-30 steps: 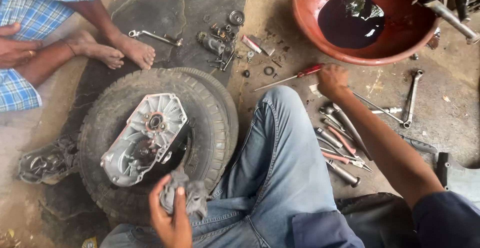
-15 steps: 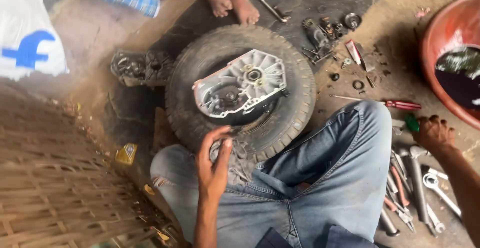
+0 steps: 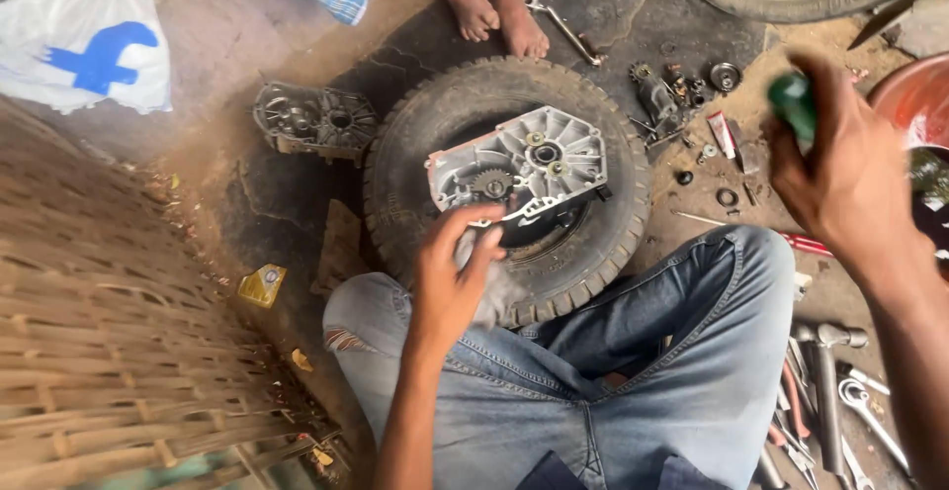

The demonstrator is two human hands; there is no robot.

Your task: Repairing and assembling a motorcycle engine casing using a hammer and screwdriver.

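A small black tyre point(image 3: 410, 169) lies flat on the ground in front of my crossed legs in blue jeans point(image 3: 692, 352). A grey aluminium engine cover point(image 3: 554, 154) with a small gear rests on top of it. My left hand point(image 3: 450, 272) is at the tyre's near edge, closed around a grey part point(image 3: 489, 287) just below the cover. My right hand point(image 3: 840, 169) is raised at the right, gripping a green-handled tool point(image 3: 791, 104) whose working end is hidden.
A second engine casing point(image 3: 314, 116) lies left of the tyre. Another person's bare feet point(image 3: 494, 5) and a spanner point(image 3: 563, 25) are behind it. Small parts point(image 3: 682, 85), a red screwdriver point(image 3: 811, 245), a red bowl point(image 3: 905, 104), loose tools point(image 3: 820, 391), a woven mat point(image 3: 99, 332) and a white bag point(image 3: 79, 35) surround me.
My right hand has lifted off the tools on the ground and come up with the green-handled tool. My left hand has moved up to the tyre. The view has swung left.
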